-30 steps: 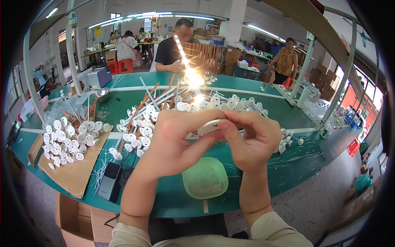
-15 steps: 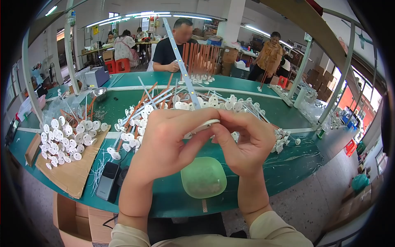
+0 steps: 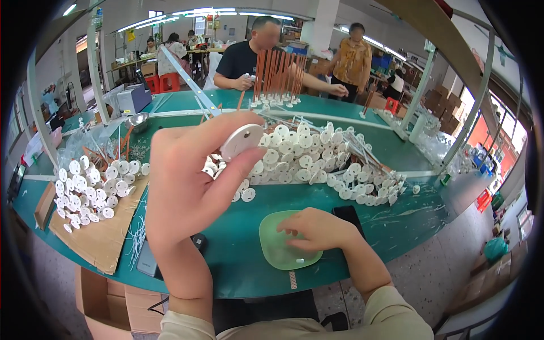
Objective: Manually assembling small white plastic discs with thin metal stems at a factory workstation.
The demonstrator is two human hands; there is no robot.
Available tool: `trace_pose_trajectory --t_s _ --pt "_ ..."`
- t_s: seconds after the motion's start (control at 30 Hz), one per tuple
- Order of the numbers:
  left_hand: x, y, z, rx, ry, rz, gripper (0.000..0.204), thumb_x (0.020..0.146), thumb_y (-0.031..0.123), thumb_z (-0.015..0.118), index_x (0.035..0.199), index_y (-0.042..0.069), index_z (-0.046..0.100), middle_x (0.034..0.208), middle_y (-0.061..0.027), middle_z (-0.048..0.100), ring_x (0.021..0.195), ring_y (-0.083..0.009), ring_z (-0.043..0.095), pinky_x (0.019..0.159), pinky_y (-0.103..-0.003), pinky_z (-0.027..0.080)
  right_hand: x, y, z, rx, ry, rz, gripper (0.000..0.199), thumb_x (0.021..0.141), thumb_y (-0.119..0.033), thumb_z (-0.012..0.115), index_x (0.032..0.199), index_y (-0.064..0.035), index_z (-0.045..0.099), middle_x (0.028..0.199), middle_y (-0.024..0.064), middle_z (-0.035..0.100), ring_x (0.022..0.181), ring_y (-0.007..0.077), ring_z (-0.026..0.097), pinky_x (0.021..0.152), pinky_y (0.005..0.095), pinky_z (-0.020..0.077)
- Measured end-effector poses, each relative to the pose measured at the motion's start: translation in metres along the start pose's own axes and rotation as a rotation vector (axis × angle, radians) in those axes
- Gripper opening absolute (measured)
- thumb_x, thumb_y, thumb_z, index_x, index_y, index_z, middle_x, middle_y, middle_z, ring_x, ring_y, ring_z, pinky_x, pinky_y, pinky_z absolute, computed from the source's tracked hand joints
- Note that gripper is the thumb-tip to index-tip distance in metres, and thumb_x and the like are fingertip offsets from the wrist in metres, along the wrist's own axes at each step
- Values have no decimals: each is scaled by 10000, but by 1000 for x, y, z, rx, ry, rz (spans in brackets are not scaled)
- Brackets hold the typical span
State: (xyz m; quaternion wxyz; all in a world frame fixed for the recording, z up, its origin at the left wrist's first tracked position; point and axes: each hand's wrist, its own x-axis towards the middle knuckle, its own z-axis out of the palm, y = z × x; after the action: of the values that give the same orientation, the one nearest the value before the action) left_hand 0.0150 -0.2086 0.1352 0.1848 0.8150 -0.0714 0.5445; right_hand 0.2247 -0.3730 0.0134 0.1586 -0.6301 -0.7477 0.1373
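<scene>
Raised in front of me, my left hand (image 3: 192,175) pinches a white round disc (image 3: 242,141) between thumb and forefinger. The disc is tilted, with a small dark hole near its upper edge. A pale strip dotted with small yellowish squares (image 3: 190,82) slants up left from behind this hand; its join to the disc is hidden. My right hand (image 3: 311,228) reaches over a translucent green bowl (image 3: 276,258), its fingers bent and apart over the inside. No object shows between those fingers. A small light-coloured piece shows near the bowl's front; other contents are blurred.
A heap of white discs on strips (image 3: 306,153) spreads across the green table behind my hands. More discs (image 3: 85,192) lie on cardboard (image 3: 93,241) at left. A dark phone-like object (image 3: 348,218) lies beside the bowl. Across the table, a person (image 3: 243,59) sits behind upright brown strips (image 3: 277,79).
My right hand has left the disc and dropped to the green bowl. My left hand keeps the disc, turned more face-on, and the strip has swung left. The person opposite has stretched out an arm.
</scene>
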Motion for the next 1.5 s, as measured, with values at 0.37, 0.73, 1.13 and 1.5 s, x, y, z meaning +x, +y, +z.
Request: trace_pose_trajectory --t_s 0.37,0.73,1.13,1.5 --pt "-5 7 3 -36 -46 -68 278 838 -33 703 1113 -37 666 861 -51 660 734 -88 610 681 -211 468 1 19 23 30 -248 -12 356 737 -133 751 1080 -67 685 963 156 694 882 336 677 781 415 539" --pt "-2 5 7 -11 -86 -7 282 841 -11 729 1117 -23 673 916 -51 668 780 -84 590 712 -214 465 -2 27 20 155 -191 7 94 767 -123 684 840 -77 721 774 132 667 765 335 653 674 425 496" --pt "-5 7 7 -27 -129 -22 300 832 -8 736 1125 -22 672 963 -54 683 823 -91 595 743 -226 467 -4 12 15 256 -123 29 258 697 -75 762 952 -43 748 757 94 719 709 238 693 675 342 541" --pt "-7 -10 1 -61 -113 -71 306 934 -13 630 1232 -81 615 1189 -131 658 816 -114 618 738 -227 502 -108 34 60 -428 1035 1085 528 731 -368 850 1079 3 709 1047 147 674 997 298 632 883 412 507"
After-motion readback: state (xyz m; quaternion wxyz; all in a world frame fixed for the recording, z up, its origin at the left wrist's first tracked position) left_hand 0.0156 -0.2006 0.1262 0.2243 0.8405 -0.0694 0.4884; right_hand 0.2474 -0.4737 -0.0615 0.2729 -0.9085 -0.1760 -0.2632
